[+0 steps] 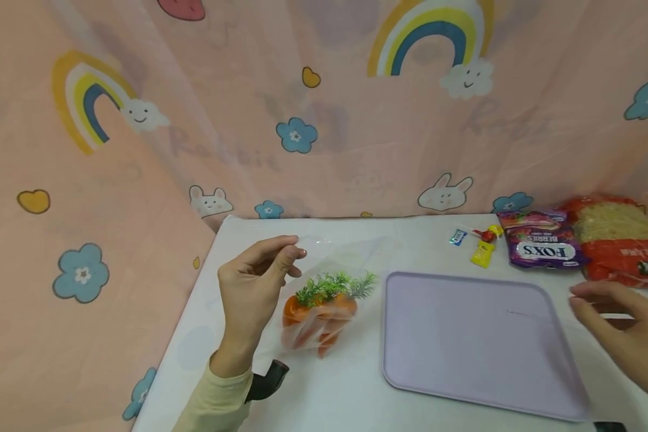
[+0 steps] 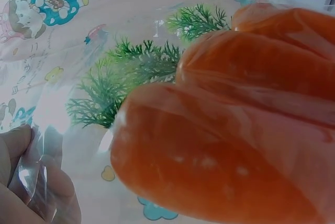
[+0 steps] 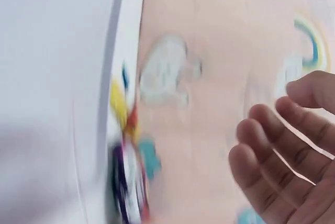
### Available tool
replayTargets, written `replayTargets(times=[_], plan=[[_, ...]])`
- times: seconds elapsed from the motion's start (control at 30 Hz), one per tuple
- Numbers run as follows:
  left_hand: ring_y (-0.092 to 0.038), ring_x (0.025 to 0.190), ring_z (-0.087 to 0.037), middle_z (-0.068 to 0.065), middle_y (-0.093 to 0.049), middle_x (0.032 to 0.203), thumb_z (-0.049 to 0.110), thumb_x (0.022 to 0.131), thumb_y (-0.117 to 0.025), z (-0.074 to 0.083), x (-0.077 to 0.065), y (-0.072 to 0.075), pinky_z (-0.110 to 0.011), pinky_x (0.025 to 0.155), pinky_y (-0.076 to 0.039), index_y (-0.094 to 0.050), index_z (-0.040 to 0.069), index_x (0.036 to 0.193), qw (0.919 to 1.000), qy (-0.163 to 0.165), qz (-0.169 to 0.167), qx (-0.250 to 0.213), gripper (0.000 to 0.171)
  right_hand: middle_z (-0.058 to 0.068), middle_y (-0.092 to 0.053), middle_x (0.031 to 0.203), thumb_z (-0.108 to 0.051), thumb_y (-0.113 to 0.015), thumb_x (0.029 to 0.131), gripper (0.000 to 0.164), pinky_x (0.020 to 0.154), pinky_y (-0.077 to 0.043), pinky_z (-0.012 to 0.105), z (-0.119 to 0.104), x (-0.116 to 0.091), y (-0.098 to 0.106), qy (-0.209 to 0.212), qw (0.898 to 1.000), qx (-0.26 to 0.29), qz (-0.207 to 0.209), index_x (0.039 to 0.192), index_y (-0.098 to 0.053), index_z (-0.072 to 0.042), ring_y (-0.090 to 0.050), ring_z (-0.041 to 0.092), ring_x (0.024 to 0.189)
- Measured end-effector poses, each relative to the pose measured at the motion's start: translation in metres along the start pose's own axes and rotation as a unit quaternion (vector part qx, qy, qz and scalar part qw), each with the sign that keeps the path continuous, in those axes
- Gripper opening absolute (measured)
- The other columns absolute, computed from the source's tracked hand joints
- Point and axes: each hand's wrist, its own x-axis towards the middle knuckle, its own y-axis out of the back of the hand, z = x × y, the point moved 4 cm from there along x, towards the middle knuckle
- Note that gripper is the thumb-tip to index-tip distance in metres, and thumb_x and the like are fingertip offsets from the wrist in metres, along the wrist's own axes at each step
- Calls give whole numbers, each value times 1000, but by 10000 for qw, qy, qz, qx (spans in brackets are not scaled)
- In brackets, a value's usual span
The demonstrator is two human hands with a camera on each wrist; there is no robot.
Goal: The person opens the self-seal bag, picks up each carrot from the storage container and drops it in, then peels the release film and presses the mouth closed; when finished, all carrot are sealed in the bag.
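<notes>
My left hand (image 1: pixel 256 288) pinches the top edge of a clear plastic bag (image 1: pixel 351 252) between thumb and fingers. Inside the bag hang several orange carrots (image 1: pixel 324 321) with green feathery tops (image 1: pixel 329 287). In the left wrist view the carrots (image 2: pixel 209 145) fill the right side, and the fingers crumple the film at lower left. At the right, my right hand (image 1: pixel 629 336) hovers by the right edge of a pale purple tray (image 1: pixel 464 342), holding nothing. Its fingers are loosely bent in the right wrist view.
Behind the tray lie small wrapped candies (image 1: pixel 483 254) in yellow and a blue-white one (image 1: pixel 457 237). A purple FOX'S berries bag (image 1: pixel 542 240) sits beside a red package (image 1: pixel 623 258) at the back right. A pink patterned cloth (image 1: pixel 335 162) hangs behind the white table (image 1: pixel 194 360).
</notes>
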Motion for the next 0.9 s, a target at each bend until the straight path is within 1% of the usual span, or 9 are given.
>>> replayTargets(times=[0.07, 0.17, 0.27, 0.37, 0.5, 0.6, 0.67, 0.77, 0.9], plan=[[-63, 56, -25, -14, -70, 79, -3, 83, -67, 1, 0, 0, -23, 47, -46, -70, -5, 96, 10000, -8, -33, -3, 14, 13, -67, 93, -15, -70, 86, 21, 57, -42, 3, -30, -5, -15, 379, 9979, 468, -242, 106, -64, -9, -47, -21, 72], [-64, 57, -25, -13, -70, 79, -3, 83, -67, 2, -1, 0, -24, 47, -47, -70, -5, 97, 10000, -34, -63, 20, 14, 4, -68, 99, -22, -69, 87, 27, 68, -48, 8, -67, -11, -47, 637, 9843, 1388, -887, 112, -62, -17, -59, -8, 84], [-64, 57, -24, -12, -71, 79, -3, 83, -67, 3, -1, 1, -23, 47, -47, -70, -4, 97, 10000, -54, -32, 29, 14, 0, -64, 110, -27, -65, 90, 35, 79, -51, 16, -96, -12, -85, 558, 9520, 2459, -1733, 122, -56, -19, -61, 7, 99], [-64, 57, -24, -13, -71, 80, -3, 83, -67, 4, -2, 2, -23, 47, -46, -70, -3, 98, 10000, -67, -10, 24, 15, 2, -58, 123, -26, -65, 90, 42, 86, -50, 21, -121, -11, -117, 503, 9108, 3456, -2200, 129, -51, -19, -57, 17, 112], [-64, 57, -25, -14, -71, 80, -4, 83, -67, 6, -2, 3, -24, 47, -47, -71, -1, 98, 10000, -30, -17, -51, 16, 9, -49, 135, -18, -64, 91, 49, 91, -48, 26, -152, -5, -142, 627, 8554, 4603, -2292, 136, -45, -15, -49, 26, 123], [-64, 57, -24, -14, -71, 80, -4, 83, -67, 7, -2, 3, -25, 47, -47, -71, -1, 98, 9999, -11, -25, -108, 16, 12, -48, 136, -12, -60, 93, 49, 93, -47, 28, -167, 3, -152, 832, 8214, 5127, -2356, 138, -43, -12, -49, 31, 122], [-64, 57, -24, -14, -71, 79, -4, 83, -67, 8, -2, 3, -25, 47, -47, -71, -1, 97, 9999, -15, -36, -137, 16, 13, -53, 130, -9, -58, 93, 43, 92, -48, 29, -171, 8, -156, 948, 8081, 5287, -2419, 135, -47, -9, -52, 31, 119], [-64, 57, -24, -14, -70, 79, -5, 82, -67, 10, -2, 3, -25, 47, -47, -70, -3, 97, 9998, -45, -57, -187, 16, 13, -61, 115, -4, -58, 93, 31, 87, -50, 30, -171, 12, -160, 1149, 8008, 5375, -2379, 123, -55, -4, -57, 28, 108], [-64, 57, -24, -16, -70, 79, -6, 83, -66, 11, -1, 6, -26, 48, -49, -69, -5, 98, 9996, -82, -62, -278, 15, 15, -62, 102, 2, -57, 91, 15, 81, -52, 31, -170, 15, -156, 1675, 7798, 5657, -2093, 105, -61, 2, -59, 27, 98]])
